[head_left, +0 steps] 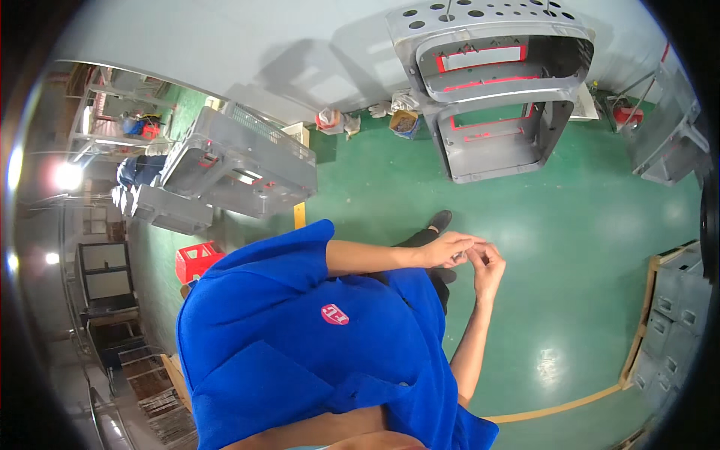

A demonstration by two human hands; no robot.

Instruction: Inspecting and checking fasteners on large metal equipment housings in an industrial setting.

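Observation:
My left hand [445,250] and my right hand [488,268] meet in front of my body, fingertips touching. The left fingers are curled closed around a small greyish thing [459,256], too small to name. In a pinch against the left fingertips, my right thumb and fingers are closed; whatever lies between them is hidden. Both hands are held above the green floor [547,277], apart from the large grey metal housing [491,171] farther ahead.
Another grey housing [277,180] stands at left, near a red plastic stool [196,260]. Beside the wall sits a small open box [406,124]. Grey bins [679,300] are stacked at right, and more grey metalwork [664,150] stands at far right. My shoe [441,220] shows beyond my hands.

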